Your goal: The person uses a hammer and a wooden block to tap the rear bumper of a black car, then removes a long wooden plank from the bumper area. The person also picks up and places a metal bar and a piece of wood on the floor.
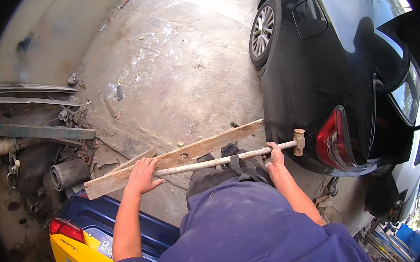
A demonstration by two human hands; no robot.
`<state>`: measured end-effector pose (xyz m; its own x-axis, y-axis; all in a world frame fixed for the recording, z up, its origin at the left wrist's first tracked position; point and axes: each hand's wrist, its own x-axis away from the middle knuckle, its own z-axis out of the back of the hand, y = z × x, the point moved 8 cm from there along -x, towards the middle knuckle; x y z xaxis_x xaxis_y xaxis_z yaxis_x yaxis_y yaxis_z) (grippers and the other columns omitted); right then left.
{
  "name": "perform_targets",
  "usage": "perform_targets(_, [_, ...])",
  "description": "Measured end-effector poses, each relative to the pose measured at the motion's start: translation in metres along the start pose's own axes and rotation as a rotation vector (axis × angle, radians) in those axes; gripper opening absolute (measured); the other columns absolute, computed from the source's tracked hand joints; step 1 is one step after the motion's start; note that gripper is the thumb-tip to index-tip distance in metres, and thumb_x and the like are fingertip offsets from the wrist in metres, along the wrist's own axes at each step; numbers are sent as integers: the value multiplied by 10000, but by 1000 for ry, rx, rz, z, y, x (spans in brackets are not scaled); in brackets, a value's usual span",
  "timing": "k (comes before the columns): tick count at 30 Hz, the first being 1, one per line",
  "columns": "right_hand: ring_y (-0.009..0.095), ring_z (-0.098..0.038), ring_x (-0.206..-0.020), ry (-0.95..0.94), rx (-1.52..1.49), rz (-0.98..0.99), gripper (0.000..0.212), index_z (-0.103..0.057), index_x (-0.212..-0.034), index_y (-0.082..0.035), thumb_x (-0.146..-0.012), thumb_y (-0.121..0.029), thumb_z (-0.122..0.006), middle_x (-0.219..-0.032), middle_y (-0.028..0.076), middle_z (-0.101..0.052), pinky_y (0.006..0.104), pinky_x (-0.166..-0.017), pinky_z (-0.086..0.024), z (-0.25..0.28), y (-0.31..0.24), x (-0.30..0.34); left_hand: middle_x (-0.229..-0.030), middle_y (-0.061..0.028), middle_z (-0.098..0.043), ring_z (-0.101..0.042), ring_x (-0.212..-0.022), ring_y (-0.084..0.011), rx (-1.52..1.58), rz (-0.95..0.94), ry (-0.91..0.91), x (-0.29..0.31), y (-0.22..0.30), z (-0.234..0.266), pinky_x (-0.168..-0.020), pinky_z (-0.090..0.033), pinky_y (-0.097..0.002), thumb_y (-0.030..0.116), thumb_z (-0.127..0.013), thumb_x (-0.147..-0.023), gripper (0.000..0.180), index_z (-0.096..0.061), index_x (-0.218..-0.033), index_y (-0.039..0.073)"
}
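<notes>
A long wooden plank (199,148) slants across in front of my body, its right end reaching the black car's rear side. My left hand (142,177) is closed over the plank near its left end. A sledgehammer (213,162) lies crosswise just on my side of the plank, its rusty head (299,142) at the right, close to the car's tail light. The butt of its handle meets my left hand at the thumb; whether that hand also grips it I cannot tell. My right hand (274,158) is wrapped round the handle near the head.
The black car (312,86) stands at the right with its boot lid raised. A yellow and blue car rear section (86,259) is at lower left. Scrap metal bars (43,131) and a rolled sheet (70,173) lie along the left. Debris dots the concrete floor (183,68).
</notes>
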<state>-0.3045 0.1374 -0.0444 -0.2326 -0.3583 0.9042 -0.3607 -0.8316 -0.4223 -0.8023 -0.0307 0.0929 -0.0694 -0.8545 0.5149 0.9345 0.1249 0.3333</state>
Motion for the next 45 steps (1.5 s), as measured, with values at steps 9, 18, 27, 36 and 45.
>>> perform_targets(9, [246,-658,-793,32,-68,-4,201,-633,-980,-87,-853,-197,-743,-838,89,-663,397,-696,-473,5,8,-7,-1498,-176,-510,-463,-1408,-382,-64,11,-48,31,-30,16,-1210,-379,-474,390,-929,-699,962,-494,-1484,42])
perform_targets(18, [216,-663,-677,83,-52,75,205,-637,-912,-99,-837,-252,-751,-775,69,-675,355,-536,-458,11,7,5,-1543,-203,-493,-441,-1439,-389,-161,20,-93,31,-32,2,-1213,-358,-509,418,-881,-773,900,-499,-1508,65])
perform_targets(27, [222,-642,-704,125,-102,80,232,-644,-970,-107,-832,-263,-748,-829,93,-711,360,-591,-450,21,15,16,-1527,-218,-500,-454,-1423,-409,-192,6,-84,31,-26,4,-1206,-357,-517,405,-881,-768,902,-501,-1512,64])
perform_targets(36, [217,-630,-707,145,-122,38,228,-639,-980,-108,-832,-261,-723,-822,97,-712,362,-574,-422,25,19,20,-1514,-230,-503,-464,-1401,-411,-200,-12,-29,32,-24,-1,-1193,-355,-529,408,-906,-740,908,-519,-1485,63])
perform_targets(45, [217,-572,-595,209,-322,9,172,-588,-897,-123,-830,-252,-679,-731,100,-660,354,-495,-366,54,45,20,-1515,-228,-499,-457,-1406,-425,-155,-67,-56,38,-23,8,-1199,-364,-513,408,-920,-724,951,-500,-1498,50])
